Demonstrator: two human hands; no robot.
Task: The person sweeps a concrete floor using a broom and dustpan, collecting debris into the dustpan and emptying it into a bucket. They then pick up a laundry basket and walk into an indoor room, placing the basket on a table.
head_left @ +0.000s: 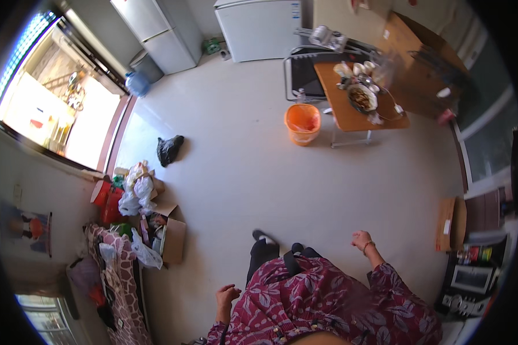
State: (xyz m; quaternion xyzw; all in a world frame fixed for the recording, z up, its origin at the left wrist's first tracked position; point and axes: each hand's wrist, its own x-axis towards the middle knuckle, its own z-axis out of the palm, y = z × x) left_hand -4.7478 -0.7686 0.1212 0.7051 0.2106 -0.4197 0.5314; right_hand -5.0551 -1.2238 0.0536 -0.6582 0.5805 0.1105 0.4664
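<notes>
My left hand point(228, 295) hangs low beside the patterned maroon shirt point(305, 287), its fingers loosely bent and slightly apart. It holds nothing that I can see. Out to the right, over the pale floor point(224, 167), my right hand point(361, 240) swings with a bracelet point(368, 246) at the wrist. Its fingers are half curled with small gaps, and no object shows in them. Neither hand touches anything. Below me a dark shoe point(265, 236) steps forward on the floor.
An orange bin point(303, 124) stands by a small wooden table point(342, 112) bearing a food dish point(362, 99). A black plastic bag point(170, 150) lies near the open doorway. Left are an open cardboard box point(174, 240) and bags; a fridge point(158, 34) and white freezer point(260, 31) stand behind.
</notes>
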